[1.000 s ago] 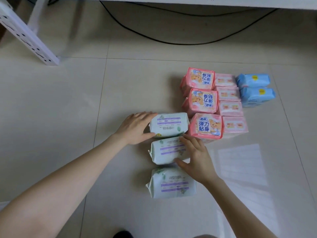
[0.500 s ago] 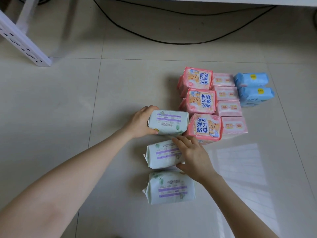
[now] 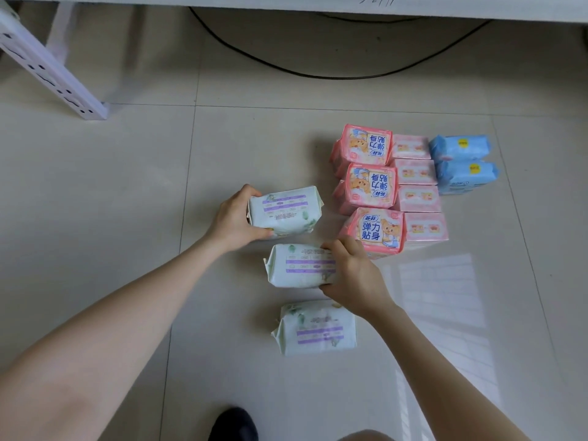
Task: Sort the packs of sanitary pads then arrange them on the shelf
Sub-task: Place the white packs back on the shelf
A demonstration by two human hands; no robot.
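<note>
Sorting step: left hand (image 3: 234, 218) grips the far green pack (image 3: 284, 210), right hand (image 3: 351, 275) the middle green pack (image 3: 299, 265); next, lifting both to the shelf (image 3: 286, 1)

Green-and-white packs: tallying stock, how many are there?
3, in a column: far pack gripped by the left hand, middle pack by the right hand, near pack untouched. None looks hidden.

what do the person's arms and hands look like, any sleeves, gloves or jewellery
Both are bare. The left hand and right hand wear no gloves, and no rings show. There is no watch or band at either wrist. The forearms show no sleeves up to the frame edge.
</note>
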